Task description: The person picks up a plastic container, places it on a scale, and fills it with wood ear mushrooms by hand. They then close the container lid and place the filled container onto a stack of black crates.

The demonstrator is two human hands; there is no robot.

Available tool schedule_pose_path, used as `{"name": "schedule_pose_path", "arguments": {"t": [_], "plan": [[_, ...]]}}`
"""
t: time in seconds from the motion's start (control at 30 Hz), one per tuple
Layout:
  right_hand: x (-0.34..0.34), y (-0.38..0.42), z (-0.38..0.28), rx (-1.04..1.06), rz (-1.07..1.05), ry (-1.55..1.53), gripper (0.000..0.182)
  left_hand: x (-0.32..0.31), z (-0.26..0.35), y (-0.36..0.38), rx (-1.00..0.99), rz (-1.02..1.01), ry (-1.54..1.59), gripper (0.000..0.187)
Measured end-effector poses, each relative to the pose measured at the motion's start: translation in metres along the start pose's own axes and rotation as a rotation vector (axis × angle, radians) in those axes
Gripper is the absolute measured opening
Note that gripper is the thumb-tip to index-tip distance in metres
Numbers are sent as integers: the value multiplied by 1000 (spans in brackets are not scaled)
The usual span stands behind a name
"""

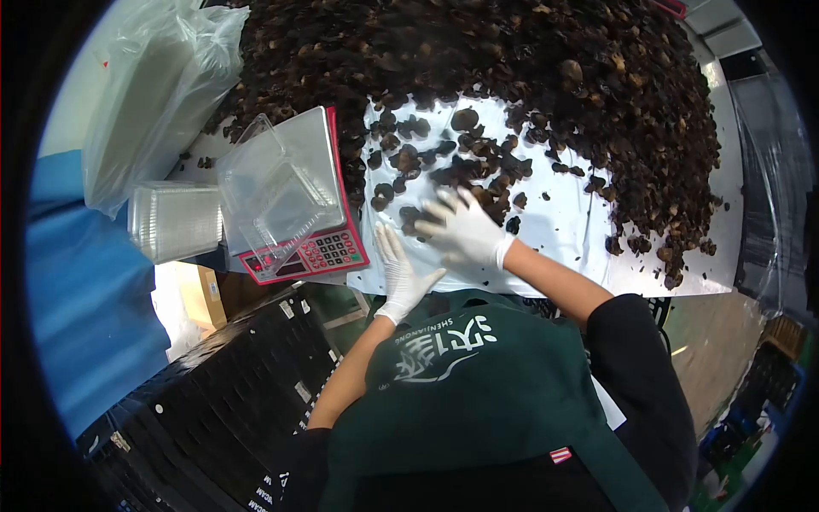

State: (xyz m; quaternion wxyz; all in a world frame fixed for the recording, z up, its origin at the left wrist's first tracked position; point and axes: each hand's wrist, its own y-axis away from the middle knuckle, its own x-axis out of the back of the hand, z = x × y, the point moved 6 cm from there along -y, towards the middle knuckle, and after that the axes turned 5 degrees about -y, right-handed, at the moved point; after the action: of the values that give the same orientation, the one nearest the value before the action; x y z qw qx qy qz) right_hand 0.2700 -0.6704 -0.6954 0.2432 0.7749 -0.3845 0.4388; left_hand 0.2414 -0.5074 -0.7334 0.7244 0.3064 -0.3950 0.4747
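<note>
My left hand (403, 277), in a white glove, lies flat near the front edge of a white sheet (563, 239), its fingers stretched out and nothing in them. Farther in, my right hand (471, 235), gloved too, reaches over the sheet with spread, slightly blurred fingers. Its fingertips are right at some loose dark pieces that look like black fungus (490, 162). More of these pieces lie scattered on the sheet. Behind them rises a large heap of the same dark fungus (444, 51).
A red-framed digital scale (337, 247) stands left of the sheet, a clear plastic box (290, 209) tilted on it. Stacked clear containers (175, 224) and a plastic bag (162, 102) are farther left. Black crates (222, 392) stand below the table at left.
</note>
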Motion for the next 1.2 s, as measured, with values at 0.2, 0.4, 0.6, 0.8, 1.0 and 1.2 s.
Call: {"name": "schedule_pose_path", "arguments": {"t": [0.2, 0.4, 0.6, 0.8, 1.0, 1.2], "plan": [[55, 50, 21, -200, 454, -240, 37, 3, -2, -1, 16, -20, 14, 135], [62, 100, 123, -821, 679, 148, 64, 3, -3, -1, -8, -14, 1, 134], [16, 11, 62, -494, 482, 63, 74, 3, -3, -2, -19, -13, 7, 135], [-16, -23, -41, -145, 158, -163, 69, -4, -12, -3, 11, 79, -79, 139], [57, -36, 80, -437, 595, -232, 52, 12, -14, 5, 68, 14, 13, 138], [58, -81, 133, -620, 437, 90, 70, 19, -19, 8, 110, 17, 142, 138]]}}
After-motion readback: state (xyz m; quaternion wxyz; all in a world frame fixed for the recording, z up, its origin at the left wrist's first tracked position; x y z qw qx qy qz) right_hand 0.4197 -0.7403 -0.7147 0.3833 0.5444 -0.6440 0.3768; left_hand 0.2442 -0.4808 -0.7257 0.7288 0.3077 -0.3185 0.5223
